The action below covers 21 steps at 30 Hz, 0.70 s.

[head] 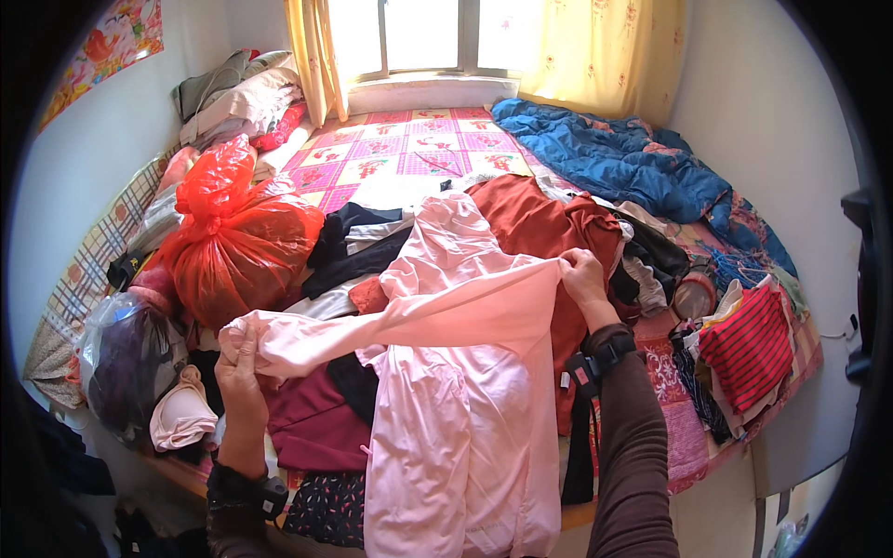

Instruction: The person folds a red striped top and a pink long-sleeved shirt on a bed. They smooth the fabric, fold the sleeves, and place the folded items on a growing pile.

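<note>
A light pink hooded jacket (425, 425) lies spread over the clothes on the bed, its hood towards the window and its lower part hanging over the near edge. One of its sleeves is stretched sideways across the body. My left hand (242, 373) grips the cuff end of that sleeve. At the shoulder end, my right hand (584, 280) pinches the pink fabric. Under and beside the jacket lie a rust-red garment (537, 216), a maroon garment (321, 425) and black clothing (363, 258). The jacket hides part of the pile beneath it.
A knotted red plastic bag (237, 244) and a clear bag of dark clothing (132, 370) stand at the left, near a beige bra (183, 415). Folded clothes with a red striped top (746, 349) lie at the right. A blue quilt (628, 167) is bunched along the right wall.
</note>
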Available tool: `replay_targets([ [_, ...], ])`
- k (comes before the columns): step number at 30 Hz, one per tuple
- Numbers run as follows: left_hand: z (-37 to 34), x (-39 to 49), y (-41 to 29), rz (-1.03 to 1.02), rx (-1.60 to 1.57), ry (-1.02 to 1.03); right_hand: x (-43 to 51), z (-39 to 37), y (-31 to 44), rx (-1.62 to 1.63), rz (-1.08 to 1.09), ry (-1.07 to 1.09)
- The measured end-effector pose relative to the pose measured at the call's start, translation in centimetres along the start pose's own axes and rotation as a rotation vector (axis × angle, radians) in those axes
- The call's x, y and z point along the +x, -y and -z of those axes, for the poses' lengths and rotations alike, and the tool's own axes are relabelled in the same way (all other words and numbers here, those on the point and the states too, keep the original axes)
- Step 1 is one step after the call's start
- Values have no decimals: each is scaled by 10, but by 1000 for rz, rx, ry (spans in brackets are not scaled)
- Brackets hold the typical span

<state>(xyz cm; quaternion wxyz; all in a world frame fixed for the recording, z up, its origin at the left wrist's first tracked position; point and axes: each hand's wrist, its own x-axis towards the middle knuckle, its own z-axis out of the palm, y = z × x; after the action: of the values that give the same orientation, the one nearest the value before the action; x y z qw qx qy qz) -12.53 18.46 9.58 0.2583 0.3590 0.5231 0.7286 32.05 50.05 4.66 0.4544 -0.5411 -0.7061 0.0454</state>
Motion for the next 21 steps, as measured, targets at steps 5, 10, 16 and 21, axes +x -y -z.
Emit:
replay_targets([
  [5,26,2,58,532,-260,-170,-3,-53,19,116,-204,333],
  [10,55,-17,102,152,631,-73,-53,-41,28,194,12,131],
  [16,69,-8,126,-431,1223,362,-127,16,54,295,173,50],
  [21,68,23,122,-434,933,465,-187,59,67,278,119,174],
])
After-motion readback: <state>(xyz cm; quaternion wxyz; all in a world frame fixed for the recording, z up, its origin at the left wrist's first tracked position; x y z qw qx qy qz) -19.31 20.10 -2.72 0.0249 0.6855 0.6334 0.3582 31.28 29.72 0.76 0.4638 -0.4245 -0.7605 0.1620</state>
